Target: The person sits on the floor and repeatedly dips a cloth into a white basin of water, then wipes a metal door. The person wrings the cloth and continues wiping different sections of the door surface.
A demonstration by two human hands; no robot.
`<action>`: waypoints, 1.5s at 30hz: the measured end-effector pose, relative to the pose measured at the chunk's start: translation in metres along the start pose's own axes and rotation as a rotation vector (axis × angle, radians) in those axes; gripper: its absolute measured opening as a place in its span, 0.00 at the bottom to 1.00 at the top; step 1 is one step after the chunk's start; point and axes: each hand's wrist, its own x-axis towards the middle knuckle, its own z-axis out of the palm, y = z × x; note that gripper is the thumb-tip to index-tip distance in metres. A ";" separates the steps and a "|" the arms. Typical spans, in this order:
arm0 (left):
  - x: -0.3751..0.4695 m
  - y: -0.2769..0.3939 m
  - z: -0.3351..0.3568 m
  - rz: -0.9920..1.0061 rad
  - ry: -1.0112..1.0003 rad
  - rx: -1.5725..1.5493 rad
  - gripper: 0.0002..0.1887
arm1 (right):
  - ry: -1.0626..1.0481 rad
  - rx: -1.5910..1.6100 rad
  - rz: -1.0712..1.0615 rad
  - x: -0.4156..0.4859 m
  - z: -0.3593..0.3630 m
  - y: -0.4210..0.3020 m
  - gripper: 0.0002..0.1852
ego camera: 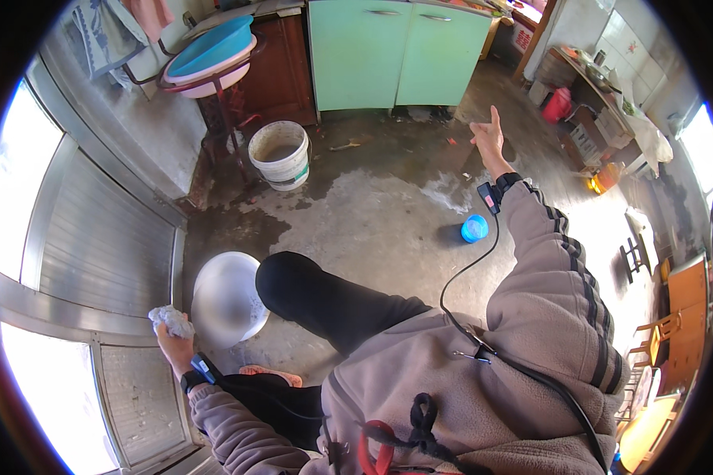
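Note:
My left hand (175,344) is closed around a wet-looking, light grey-white cloth (171,321), held beside the metal-framed door panel (104,231) at the left. Just right of that hand, a white plastic basin (229,297) stands on the floor near my knee. My right hand (488,138) is stretched out over the floor towards the green cabinet, holding nothing, one finger extended and the others partly bent. Below it, a small blue cup (474,228) stands on the concrete floor. Each wrist wears a black strap with a small device, and a cable runs from the right one.
A white bucket (280,155) stands near a metal washstand holding a blue basin (211,47) and a pink one. Green cabinets (359,56) line the far side. A red container (557,105), a bottle of yellow liquid (606,178) and wooden furniture are at the right. Parts of the floor look wet.

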 end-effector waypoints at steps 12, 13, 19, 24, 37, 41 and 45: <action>0.033 0.001 0.299 0.294 -0.614 0.305 0.39 | -0.387 0.290 -0.399 -0.053 0.025 -0.112 0.56; 0.015 -0.005 0.337 0.396 -0.696 0.335 0.42 | -0.404 0.250 -0.393 -0.058 0.017 -0.119 0.56; -0.056 -0.052 0.464 0.259 -0.973 0.365 0.55 | -0.422 0.210 -0.624 -0.060 -0.013 -0.112 0.56; -0.045 -0.067 0.462 0.144 -0.932 0.376 0.55 | -0.392 0.247 -0.489 -0.037 -0.024 -0.087 0.56; 0.003 0.031 0.373 0.153 -0.664 0.459 0.50 | -0.564 -0.017 -0.624 0.010 -0.055 -0.132 0.45; 0.018 0.093 0.374 0.482 -0.608 0.644 0.51 | -0.388 -0.243 -0.921 0.041 -0.081 -0.202 0.34; 0.003 0.145 0.419 0.631 -0.725 0.632 0.52 | -0.374 -0.285 -1.025 0.052 -0.123 -0.290 0.30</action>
